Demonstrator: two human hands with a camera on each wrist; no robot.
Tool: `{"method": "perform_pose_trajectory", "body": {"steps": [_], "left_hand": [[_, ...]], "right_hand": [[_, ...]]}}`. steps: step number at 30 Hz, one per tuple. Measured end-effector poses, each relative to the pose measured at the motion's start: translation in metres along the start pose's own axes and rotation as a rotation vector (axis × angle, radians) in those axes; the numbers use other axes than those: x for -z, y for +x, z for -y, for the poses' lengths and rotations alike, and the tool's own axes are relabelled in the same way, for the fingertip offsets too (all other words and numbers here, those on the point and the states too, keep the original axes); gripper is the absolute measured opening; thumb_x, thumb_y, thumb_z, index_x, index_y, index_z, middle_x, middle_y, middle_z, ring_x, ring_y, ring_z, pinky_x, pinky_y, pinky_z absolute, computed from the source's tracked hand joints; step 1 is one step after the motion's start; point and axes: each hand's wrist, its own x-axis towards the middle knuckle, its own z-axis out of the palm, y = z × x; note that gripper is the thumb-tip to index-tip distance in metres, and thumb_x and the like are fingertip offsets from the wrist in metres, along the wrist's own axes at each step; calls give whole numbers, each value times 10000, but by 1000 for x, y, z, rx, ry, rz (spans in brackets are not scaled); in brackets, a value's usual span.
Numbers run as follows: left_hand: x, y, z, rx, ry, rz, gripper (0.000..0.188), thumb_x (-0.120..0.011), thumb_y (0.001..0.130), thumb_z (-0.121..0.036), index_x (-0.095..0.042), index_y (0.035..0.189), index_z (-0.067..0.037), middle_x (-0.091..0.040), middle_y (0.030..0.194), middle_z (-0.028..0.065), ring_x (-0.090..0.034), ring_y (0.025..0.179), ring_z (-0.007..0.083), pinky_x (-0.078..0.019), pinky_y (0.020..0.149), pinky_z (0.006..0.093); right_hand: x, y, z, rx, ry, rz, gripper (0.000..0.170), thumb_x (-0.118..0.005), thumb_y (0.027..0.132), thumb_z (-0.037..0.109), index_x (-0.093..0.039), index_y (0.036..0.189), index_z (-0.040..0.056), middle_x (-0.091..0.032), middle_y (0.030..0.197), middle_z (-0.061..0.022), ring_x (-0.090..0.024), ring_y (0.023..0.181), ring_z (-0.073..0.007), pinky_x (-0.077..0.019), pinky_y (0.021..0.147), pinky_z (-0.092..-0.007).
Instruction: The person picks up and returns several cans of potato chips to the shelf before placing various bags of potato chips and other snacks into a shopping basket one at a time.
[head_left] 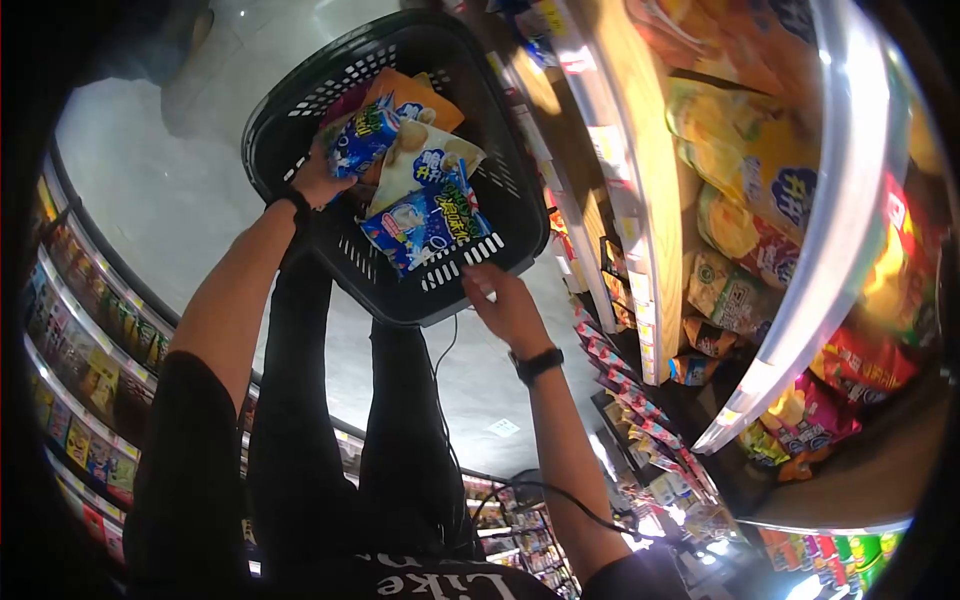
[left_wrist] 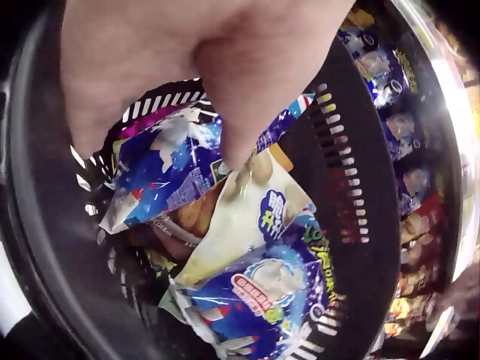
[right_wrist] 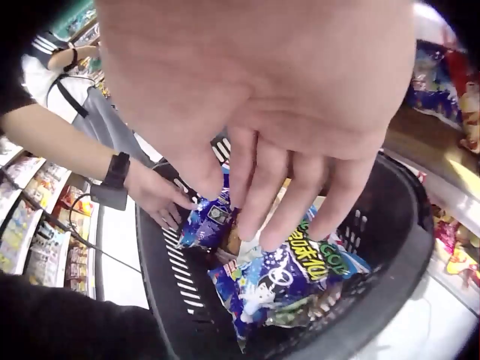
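My left hand (head_left: 318, 182) reaches into a black shopping basket (head_left: 527, 215) and grips a blue snack bag (head_left: 360, 140) between thumb and fingers. Beside that bag, a cream-coloured snack bag (left_wrist: 251, 206) lies in the basket, with a second blue snack bag (head_left: 418, 228) overlapping its lower end. An orange packet (head_left: 428, 100) shows behind them. At the basket's near side is my right hand (head_left: 507, 308), holding nothing; its fingers (right_wrist: 279, 199) hang relaxed, overlapping the second blue bag in the right wrist view.
Shelves of bagged snacks (head_left: 745, 150) rise close on the right, edged by a white price rail (head_left: 850, 200). More shelves (head_left: 90, 400) stand on the left. Pale floor (head_left: 190, 190) lies beyond the basket, where another person's leg (head_left: 150, 45) shows. A cable (head_left: 450, 400) hangs along my legs.
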Motion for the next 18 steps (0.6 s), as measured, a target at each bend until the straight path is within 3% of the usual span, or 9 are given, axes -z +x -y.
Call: {"method": "perform_pose_trajectory", "body": {"steps": [2, 3, 6, 7, 12, 13, 16, 17, 18], "left_hand": [[9, -3, -18, 32, 28, 66, 1067, -812, 809, -321, -142, 1594, -51, -580, 1388, 257, -586, 1282, 377, -458, 1078, 407], [1, 8, 0, -13, -42, 16, 869, -769, 839, -236, -306, 1562, -96, -610, 1361, 230, -595, 1269, 374, -465, 1066, 418], [15, 1, -12, -7, 39, 11, 616, -728, 873, -156, -496, 1432, -44, -642, 1299, 225, -625, 1222, 346, -481, 1033, 418], [5, 8, 9, -238, -162, -46, 393, -688, 898, -106, -614, 1272, -14, -693, 1195, 187, -674, 1090, 305, -514, 949, 404], [12, 10, 15, -211, -116, 63, 273, -614, 926, -60, -644, 1189, 8, -724, 1052, 155, -690, 959, 260, -528, 852, 363], [13, 4, 9, -211, -122, 62, 265, -601, 931, -57, -643, 1183, 16, -724, 1034, 158, -692, 951, 258, -528, 843, 357], [12, -3, 12, -186, -198, 77, 299, -583, 940, -49, -599, 1226, 37, -715, 1060, 181, -695, 981, 272, -529, 862, 344], [11, -2, 15, -191, -201, 76, 315, -586, 939, -47, -589, 1243, 35, -713, 1070, 182, -695, 990, 272, -529, 868, 341], [8, -2, 18, -197, -206, 80, 332, -589, 937, -45, -579, 1259, 34, -711, 1079, 182, -695, 999, 272, -529, 873, 338]], "right_hand": [[-13, 38, 10, 194, 7, -67, 178, -678, 933, 100, -704, 1083, 8, -753, 1004, -138, -729, 918, -265, -553, 815, -347], [-19, 55, 16, 292, 13, -100, 175, -677, 933, 100, -701, 1082, 11, -753, 989, -134, -728, 906, -264, -552, 802, -345], [-32, 96, 66, 268, 201, -111, 210, -679, 925, 153, -685, 1073, 5, -740, 960, -166, -725, 899, -315, -554, 797, -363], [-39, 111, 77, 219, 218, -109, 239, -691, 915, 163, -672, 1083, -6, -735, 961, -177, -721, 901, -327, -552, 809, -375], [-86, 177, 102, 112, 144, -236, 504, -773, 837, 242, -581, 1180, -73, -695, 1064, -261, -686, 1004, -386, -528, 901, -454], [-101, 193, 90, -5, 360, -176, 732, -821, 784, 321, -502, 1256, -139, -638, 1202, -324, -628, 1151, -429, -488, 982, -482], [-144, 219, 76, -312, -96, -485, 878, -847, 746, 378, -455, 1299, -181, -592, 1283, -350, -588, 1227, -440, -469, 1020, -456], [-148, 224, 69, -422, -55, -479, 946, -855, 735, 399, -425, 1325, -203, -575, 1300, -357, -570, 1251, -445, -450, 1047, -447], [-154, 230, 56, -362, 89, -429, 925, -854, 737, 392, -439, 1320, -195, -591, 1281, -351, -580, 1239, -444, -454, 1040, -452]]}}
